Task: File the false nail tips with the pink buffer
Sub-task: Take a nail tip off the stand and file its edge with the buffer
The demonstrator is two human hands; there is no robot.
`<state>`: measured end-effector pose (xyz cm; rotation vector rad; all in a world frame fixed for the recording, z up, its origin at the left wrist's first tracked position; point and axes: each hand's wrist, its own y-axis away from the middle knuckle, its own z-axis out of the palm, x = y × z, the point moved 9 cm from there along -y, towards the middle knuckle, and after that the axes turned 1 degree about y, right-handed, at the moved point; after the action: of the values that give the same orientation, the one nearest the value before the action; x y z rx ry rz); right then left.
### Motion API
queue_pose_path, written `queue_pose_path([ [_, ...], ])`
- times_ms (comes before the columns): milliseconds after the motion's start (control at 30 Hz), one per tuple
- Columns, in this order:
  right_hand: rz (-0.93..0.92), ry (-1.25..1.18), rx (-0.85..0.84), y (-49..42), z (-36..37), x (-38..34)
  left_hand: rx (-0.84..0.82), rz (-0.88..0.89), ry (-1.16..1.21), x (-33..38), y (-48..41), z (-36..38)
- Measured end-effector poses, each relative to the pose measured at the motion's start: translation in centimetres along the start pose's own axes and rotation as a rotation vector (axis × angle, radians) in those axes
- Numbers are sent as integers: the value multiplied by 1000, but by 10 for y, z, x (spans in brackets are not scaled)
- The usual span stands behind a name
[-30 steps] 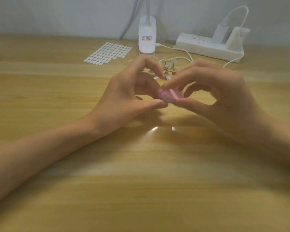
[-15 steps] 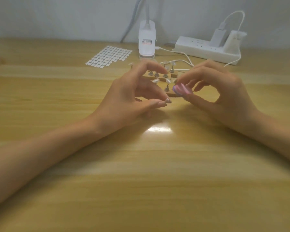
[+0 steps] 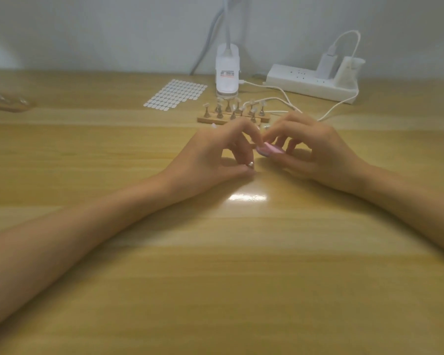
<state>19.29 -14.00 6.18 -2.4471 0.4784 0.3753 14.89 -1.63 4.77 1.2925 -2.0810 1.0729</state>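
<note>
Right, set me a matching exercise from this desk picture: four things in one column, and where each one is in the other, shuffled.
Things
1 sticker sheet
2 wooden nail stand
3 pink buffer
4 power strip

Places
A held in the right hand
B at the back, against the wall
C just beyond the left hand
D lying flat, left of the white lamp base

Pairs: 1-D, 2-C, 3-A, 4-B

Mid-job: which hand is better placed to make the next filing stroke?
Right. The right hand pinches the pink buffer, close beside the curled fingers of the left hand; whether the left hand holds anything is unclear.
</note>
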Motion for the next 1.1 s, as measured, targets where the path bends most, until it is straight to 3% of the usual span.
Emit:
queue_pose_path([
  [400, -57, -49, -27, 2, 8, 9, -58, 14, -67, -4, 1, -1],
  [667, -72, 32, -47, 2, 12, 9, -74, 41, -324, -2, 7, -10],
  [800, -73, 63, -43, 1, 11, 6, 23, 17, -458, -4, 8, -22],
  [933, -14, 11, 19, 1, 2, 8, 193, -22, -420, -10, 2, -47],
  [1100, 171, -169, 129, 3, -9, 34, 118, -117, -430, -32, -7, -41],
])
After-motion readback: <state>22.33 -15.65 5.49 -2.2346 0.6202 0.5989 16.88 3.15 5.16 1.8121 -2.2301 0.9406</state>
